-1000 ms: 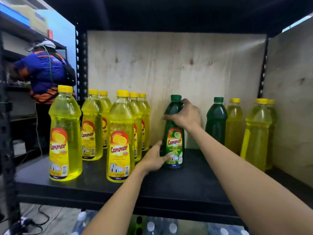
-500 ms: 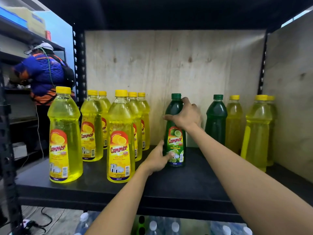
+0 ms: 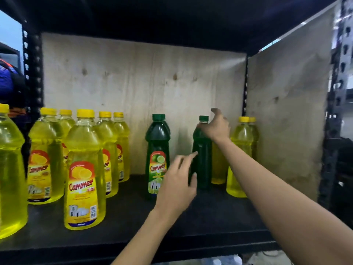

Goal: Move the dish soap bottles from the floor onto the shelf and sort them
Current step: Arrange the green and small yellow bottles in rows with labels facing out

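Two hands meet one dark green bottle (image 3: 202, 165) standing upright on the black shelf (image 3: 219, 217). The right hand (image 3: 214, 129) curls round its neck. The left hand (image 3: 176, 186), fingers straight and blurred, points at its side from 7 o'clock. Its label faces away. At 9 o'clock stands a green Lime bottle (image 3: 157, 150) reading "Cammer", then labelled yellow bottles (image 3: 82, 169) reading the same. At 3 o'clock are yellow-capped bottles (image 3: 241, 159), labels unseen.

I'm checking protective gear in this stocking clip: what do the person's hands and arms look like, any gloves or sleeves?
The left hand and right hand are bare, ungloved. Both forearms are uncovered to the frame edge, no sleeve in view. No watch, bracelet or ring shows.
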Demonstrator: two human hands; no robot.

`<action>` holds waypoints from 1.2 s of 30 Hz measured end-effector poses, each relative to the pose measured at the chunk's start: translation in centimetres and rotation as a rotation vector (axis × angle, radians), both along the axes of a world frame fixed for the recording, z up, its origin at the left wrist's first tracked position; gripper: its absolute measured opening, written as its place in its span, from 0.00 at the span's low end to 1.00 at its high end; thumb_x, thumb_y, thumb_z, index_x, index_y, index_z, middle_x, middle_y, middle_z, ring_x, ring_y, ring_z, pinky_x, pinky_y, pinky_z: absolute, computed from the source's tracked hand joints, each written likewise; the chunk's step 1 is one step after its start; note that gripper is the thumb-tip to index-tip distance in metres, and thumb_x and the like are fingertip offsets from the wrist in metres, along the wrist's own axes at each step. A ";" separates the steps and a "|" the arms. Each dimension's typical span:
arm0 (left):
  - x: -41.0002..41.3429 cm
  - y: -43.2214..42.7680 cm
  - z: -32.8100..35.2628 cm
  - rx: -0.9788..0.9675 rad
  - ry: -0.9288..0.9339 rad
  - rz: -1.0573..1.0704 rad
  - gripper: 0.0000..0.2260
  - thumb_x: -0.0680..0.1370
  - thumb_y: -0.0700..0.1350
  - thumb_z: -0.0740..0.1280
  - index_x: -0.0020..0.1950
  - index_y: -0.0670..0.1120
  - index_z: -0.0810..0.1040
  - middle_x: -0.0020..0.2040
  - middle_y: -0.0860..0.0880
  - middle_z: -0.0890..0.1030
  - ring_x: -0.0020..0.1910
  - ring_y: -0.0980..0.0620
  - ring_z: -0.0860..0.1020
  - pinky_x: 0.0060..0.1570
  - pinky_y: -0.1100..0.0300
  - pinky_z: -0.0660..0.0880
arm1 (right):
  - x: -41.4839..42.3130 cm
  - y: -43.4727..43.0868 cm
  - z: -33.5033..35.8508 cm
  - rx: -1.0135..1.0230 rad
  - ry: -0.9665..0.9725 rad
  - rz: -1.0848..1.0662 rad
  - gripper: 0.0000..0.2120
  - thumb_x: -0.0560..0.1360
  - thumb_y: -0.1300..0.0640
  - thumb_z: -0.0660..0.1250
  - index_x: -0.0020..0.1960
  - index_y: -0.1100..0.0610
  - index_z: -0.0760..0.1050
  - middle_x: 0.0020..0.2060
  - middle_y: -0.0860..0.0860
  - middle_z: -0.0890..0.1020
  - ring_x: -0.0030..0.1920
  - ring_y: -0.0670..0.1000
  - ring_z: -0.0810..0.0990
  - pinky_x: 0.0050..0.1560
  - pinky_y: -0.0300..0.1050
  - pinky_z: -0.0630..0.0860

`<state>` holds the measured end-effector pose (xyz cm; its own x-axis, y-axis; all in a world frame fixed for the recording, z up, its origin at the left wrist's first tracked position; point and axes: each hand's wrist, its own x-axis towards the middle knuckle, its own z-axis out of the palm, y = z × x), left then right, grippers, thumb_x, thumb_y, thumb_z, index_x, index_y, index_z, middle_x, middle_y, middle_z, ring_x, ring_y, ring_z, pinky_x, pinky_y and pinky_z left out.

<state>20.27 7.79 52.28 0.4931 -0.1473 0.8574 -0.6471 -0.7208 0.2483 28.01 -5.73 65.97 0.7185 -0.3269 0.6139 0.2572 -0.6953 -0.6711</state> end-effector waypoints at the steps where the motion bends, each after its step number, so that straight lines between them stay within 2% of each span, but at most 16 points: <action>1: 0.8 -1.3 0.0 -0.057 0.118 -0.029 0.28 0.79 0.46 0.68 0.77 0.54 0.63 0.68 0.55 0.69 0.67 0.58 0.70 0.67 0.60 0.71 | 0.7 -0.2 0.1 0.041 0.074 0.071 0.40 0.70 0.51 0.77 0.77 0.54 0.63 0.66 0.59 0.76 0.66 0.61 0.75 0.64 0.51 0.73; 4: 3.9 -3.7 -0.2 -0.209 0.402 -0.059 0.32 0.76 0.47 0.71 0.78 0.50 0.62 0.73 0.50 0.70 0.71 0.51 0.69 0.71 0.53 0.68 | 1.9 -0.2 -0.1 0.070 0.192 0.182 0.41 0.68 0.51 0.80 0.75 0.57 0.64 0.65 0.56 0.78 0.66 0.58 0.76 0.65 0.49 0.75; 7: 5.7 -4.3 -1.3 -0.296 0.524 -0.072 0.33 0.75 0.47 0.72 0.77 0.48 0.64 0.73 0.47 0.71 0.71 0.49 0.70 0.71 0.51 0.69 | 2.7 -0.9 -0.5 0.037 0.163 0.121 0.35 0.67 0.52 0.81 0.70 0.59 0.73 0.63 0.57 0.80 0.63 0.57 0.78 0.63 0.47 0.76; 10: 5.8 -4.4 -2.7 -0.323 0.617 -0.058 0.36 0.75 0.47 0.73 0.78 0.46 0.60 0.74 0.46 0.69 0.72 0.48 0.69 0.71 0.53 0.68 | 1.2 -1.8 -0.3 -0.042 0.155 0.109 0.35 0.60 0.45 0.83 0.62 0.60 0.80 0.57 0.54 0.84 0.57 0.55 0.82 0.59 0.51 0.79; 13: 5.7 -4.9 -2.8 -0.389 0.624 -0.078 0.46 0.72 0.46 0.76 0.81 0.47 0.50 0.76 0.46 0.66 0.75 0.47 0.66 0.73 0.52 0.65 | -2.3 -1.7 -0.7 -0.251 0.072 0.090 0.31 0.52 0.36 0.83 0.46 0.56 0.85 0.41 0.51 0.87 0.42 0.50 0.85 0.44 0.50 0.84; 15: 5.0 -6.0 -2.3 -0.456 0.572 -0.115 0.52 0.69 0.47 0.78 0.81 0.48 0.46 0.76 0.45 0.64 0.75 0.47 0.65 0.73 0.50 0.65 | -4.6 -1.1 -1.7 -0.377 -0.041 0.032 0.29 0.51 0.33 0.81 0.37 0.56 0.82 0.32 0.49 0.84 0.33 0.47 0.82 0.33 0.46 0.81; 17: 4.0 -7.7 -1.9 -0.552 0.517 -0.146 0.53 0.67 0.48 0.80 0.81 0.48 0.46 0.76 0.45 0.63 0.75 0.47 0.65 0.73 0.51 0.65 | -6.2 -0.4 -2.8 -0.423 -0.134 0.023 0.26 0.51 0.34 0.80 0.34 0.55 0.80 0.29 0.48 0.82 0.31 0.47 0.81 0.29 0.44 0.78; 19: 2.8 -8.9 -1.7 -0.666 0.504 -0.160 0.54 0.68 0.48 0.79 0.81 0.49 0.44 0.78 0.46 0.57 0.76 0.48 0.61 0.74 0.53 0.61 | -6.9 0.1 -2.8 -0.397 -0.147 0.022 0.25 0.52 0.34 0.79 0.33 0.53 0.78 0.30 0.47 0.82 0.32 0.48 0.81 0.30 0.43 0.77; 22: 1.2 -9.5 -1.5 -0.732 0.404 -0.087 0.53 0.68 0.51 0.79 0.80 0.53 0.44 0.78 0.48 0.57 0.77 0.47 0.60 0.75 0.47 0.62 | -7.9 0.5 -1.8 -0.277 -0.155 -0.011 0.27 0.51 0.31 0.75 0.34 0.53 0.80 0.30 0.47 0.82 0.32 0.47 0.82 0.31 0.44 0.80; 24: 0.0 -8.6 -1.3 -0.736 0.299 0.017 0.47 0.68 0.50 0.79 0.78 0.53 0.51 0.75 0.49 0.64 0.74 0.48 0.65 0.71 0.48 0.67 | -9.1 0.9 -1.4 -0.236 -0.175 -0.022 0.27 0.53 0.30 0.75 0.36 0.53 0.81 0.30 0.46 0.82 0.32 0.46 0.82 0.30 0.43 0.80; 26: -1.1 -6.8 -1.0 -0.715 0.290 0.011 0.41 0.69 0.47 0.78 0.75 0.54 0.56 0.71 0.51 0.70 0.69 0.50 0.71 0.65 0.52 0.72 | -10.4 1.3 -0.8 -0.236 -0.146 0.019 0.28 0.57 0.30 0.75 0.42 0.53 0.81 0.36 0.47 0.84 0.37 0.47 0.82 0.34 0.42 0.80; 29: -2.6 -3.3 -0.3 -0.642 0.446 -0.206 0.38 0.70 0.42 0.78 0.68 0.57 0.54 0.59 0.55 0.75 0.59 0.52 0.76 0.57 0.58 0.72 | -11.5 1.3 0.8 -0.194 0.072 0.301 0.31 0.63 0.36 0.78 0.58 0.54 0.78 0.48 0.49 0.83 0.48 0.48 0.82 0.47 0.44 0.81; 31: -3.6 -1.0 0.5 -0.606 0.593 -0.313 0.38 0.71 0.40 0.77 0.64 0.59 0.51 0.54 0.58 0.73 0.54 0.55 0.75 0.57 0.59 0.69 | -11.9 1.0 1.2 -0.143 0.264 0.500 0.35 0.65 0.46 0.81 0.68 0.53 0.73 0.56 0.52 0.83 0.54 0.51 0.83 0.55 0.49 0.81; 34: -4.4 2.0 1.5 -0.523 0.771 -0.399 0.41 0.72 0.41 0.76 0.67 0.59 0.47 0.55 0.59 0.73 0.54 0.59 0.73 0.60 0.58 0.67 | -12.1 0.7 0.9 0.033 0.423 0.701 0.36 0.67 0.61 0.80 0.71 0.53 0.70 0.59 0.55 0.83 0.57 0.54 0.84 0.60 0.54 0.80; 36: -4.3 3.8 1.9 -0.469 0.837 -0.413 0.46 0.71 0.44 0.78 0.74 0.56 0.46 0.63 0.55 0.74 0.60 0.54 0.74 0.64 0.54 0.69 | -12.1 1.4 0.3 0.125 0.424 0.792 0.33 0.68 0.63 0.79 0.70 0.54 0.71 0.57 0.55 0.84 0.55 0.54 0.85 0.57 0.52 0.82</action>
